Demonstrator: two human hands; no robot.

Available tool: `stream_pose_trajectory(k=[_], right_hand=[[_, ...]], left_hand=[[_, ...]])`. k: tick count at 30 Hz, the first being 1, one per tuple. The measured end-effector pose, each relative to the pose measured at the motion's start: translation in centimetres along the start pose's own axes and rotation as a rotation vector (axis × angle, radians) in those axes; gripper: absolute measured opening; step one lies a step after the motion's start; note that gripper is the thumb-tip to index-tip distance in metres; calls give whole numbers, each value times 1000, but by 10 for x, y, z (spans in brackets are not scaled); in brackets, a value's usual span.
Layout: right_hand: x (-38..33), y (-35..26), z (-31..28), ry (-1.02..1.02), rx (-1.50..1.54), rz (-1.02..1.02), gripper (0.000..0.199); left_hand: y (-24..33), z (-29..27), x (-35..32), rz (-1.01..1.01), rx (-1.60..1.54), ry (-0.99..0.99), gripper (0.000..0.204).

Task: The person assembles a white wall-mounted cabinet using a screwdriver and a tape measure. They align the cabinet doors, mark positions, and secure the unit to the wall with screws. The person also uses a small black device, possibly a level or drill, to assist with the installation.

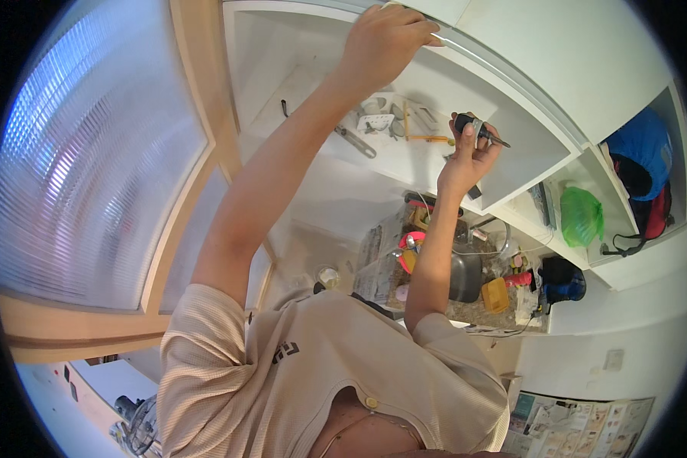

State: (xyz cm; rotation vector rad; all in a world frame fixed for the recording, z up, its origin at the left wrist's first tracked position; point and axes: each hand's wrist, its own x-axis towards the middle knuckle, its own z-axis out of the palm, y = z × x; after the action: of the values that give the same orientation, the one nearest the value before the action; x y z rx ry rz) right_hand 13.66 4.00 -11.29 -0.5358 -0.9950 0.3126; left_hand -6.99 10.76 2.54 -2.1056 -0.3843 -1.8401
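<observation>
My left hand point(385, 46) reaches up to the top edge of a white cabinet point(511, 80), its fingers curled against that edge. The fingertips are partly hidden, so what they grip cannot be made out. Lower and to the right, my right hand point(469, 160) is closed around a screwdriver point(473, 126) with a black handle and a metal collar, its dark tip pointing right. Behind and below the hands, a white shelf point(301, 122) inside the cabinet carries a flat grey metal tool point(355, 143), a white perforated piece point(375, 122) and a yellow-orange stick point(431, 139).
A ribbed glass door point(99, 153) in a wooden frame point(198, 84) stands close on the left. Below my right forearm, a cluttered counter point(378, 252) holds a yellow container point(495, 295) and a grey bin point(466, 276). A green plastic bag point(581, 216) sits in a right-hand compartment.
</observation>
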Motion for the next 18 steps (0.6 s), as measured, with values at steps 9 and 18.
stream_pose_trajectory(k=[9,18], right_hand=[[-7,10,0,-24,-29,40,38],[-19,46,-18,-73,-168,68,37]], left_hand=[[-6,6,6,-57,68,-19,10],[-12,17,-13,-34,27,51,18]])
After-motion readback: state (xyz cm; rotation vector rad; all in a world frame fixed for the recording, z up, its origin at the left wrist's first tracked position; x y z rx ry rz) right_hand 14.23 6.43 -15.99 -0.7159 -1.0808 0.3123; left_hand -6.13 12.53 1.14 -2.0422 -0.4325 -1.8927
